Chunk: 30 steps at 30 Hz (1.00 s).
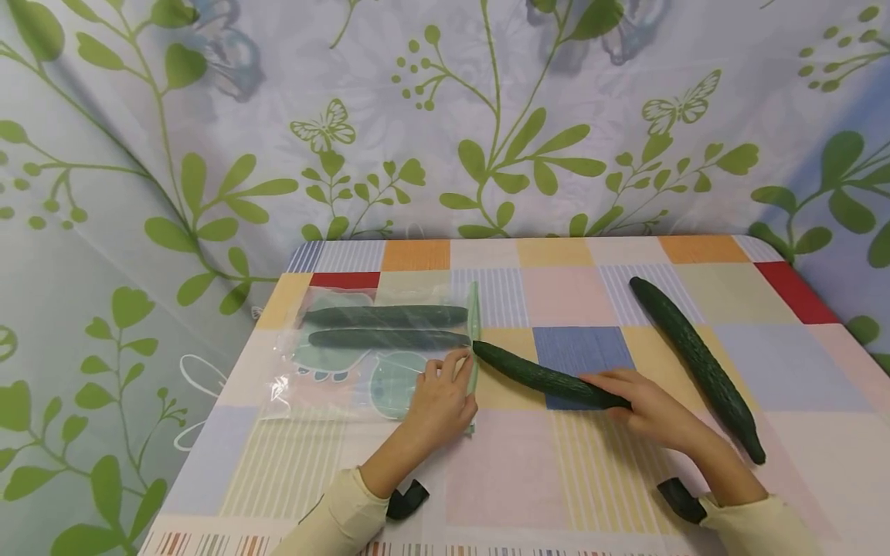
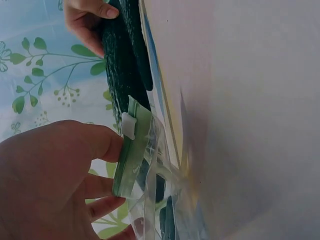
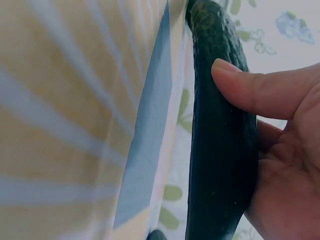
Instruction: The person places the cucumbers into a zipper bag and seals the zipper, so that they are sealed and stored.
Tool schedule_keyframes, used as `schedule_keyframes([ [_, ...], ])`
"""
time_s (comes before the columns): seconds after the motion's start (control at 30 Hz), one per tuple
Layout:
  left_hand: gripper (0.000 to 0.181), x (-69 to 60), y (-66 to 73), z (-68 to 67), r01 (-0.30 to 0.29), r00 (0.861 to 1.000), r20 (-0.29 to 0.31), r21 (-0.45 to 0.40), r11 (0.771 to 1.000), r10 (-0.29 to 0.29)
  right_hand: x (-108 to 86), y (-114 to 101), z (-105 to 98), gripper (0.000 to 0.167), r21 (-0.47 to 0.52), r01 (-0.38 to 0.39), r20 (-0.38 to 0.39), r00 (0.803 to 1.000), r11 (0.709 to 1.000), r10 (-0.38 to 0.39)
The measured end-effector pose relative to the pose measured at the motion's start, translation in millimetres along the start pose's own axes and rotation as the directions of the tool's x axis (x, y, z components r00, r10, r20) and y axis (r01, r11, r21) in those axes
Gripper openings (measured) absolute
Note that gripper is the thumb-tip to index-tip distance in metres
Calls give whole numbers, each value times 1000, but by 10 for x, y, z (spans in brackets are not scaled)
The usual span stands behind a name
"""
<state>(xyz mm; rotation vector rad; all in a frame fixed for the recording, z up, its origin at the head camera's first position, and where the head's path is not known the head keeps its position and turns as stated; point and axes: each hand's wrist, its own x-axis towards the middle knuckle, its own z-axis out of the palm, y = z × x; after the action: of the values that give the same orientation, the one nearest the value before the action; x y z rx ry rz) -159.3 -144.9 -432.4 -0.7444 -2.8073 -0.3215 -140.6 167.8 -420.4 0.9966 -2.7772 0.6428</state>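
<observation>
The left hand [image 1: 441, 401] pinched with bent fingers [image 1: 452, 363]; the right hand [image 1: 657, 411] gripped, both forearms [image 1: 392, 462] angled in from the near side.

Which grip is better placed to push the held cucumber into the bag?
Probably the right: the right grip holds that cucumber, one tip at the green edge of the bag, while the left grip is occupied pinching that edge.

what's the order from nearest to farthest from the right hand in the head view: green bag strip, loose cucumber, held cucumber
1. Held cucumber: in the right hand itself
2. Loose cucumber: lying close by, on that hand's right
3. Green bag strip: farthest, off to the left, at the left hand
</observation>
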Motion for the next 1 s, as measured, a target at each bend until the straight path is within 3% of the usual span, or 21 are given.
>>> schedule_keyframes([
  [0.33, 50, 6, 0, -20, -4, 1000, -23, 48, 999, 5, 461, 53, 144, 54, 65, 86, 99, 991, 994, -93],
  [0.6, 50, 19, -9, -15, -11, 999, -43, 69, 998, 14, 890, 42, 277, 53, 170, 74, 173, 979, 983, -104],
  [1.0, 52, 12, 0, 12, -15, 998, -65, 126, 992, 24, 1418, -93, 570, 48, 247, 98, 213, 965, 964, -152],
])
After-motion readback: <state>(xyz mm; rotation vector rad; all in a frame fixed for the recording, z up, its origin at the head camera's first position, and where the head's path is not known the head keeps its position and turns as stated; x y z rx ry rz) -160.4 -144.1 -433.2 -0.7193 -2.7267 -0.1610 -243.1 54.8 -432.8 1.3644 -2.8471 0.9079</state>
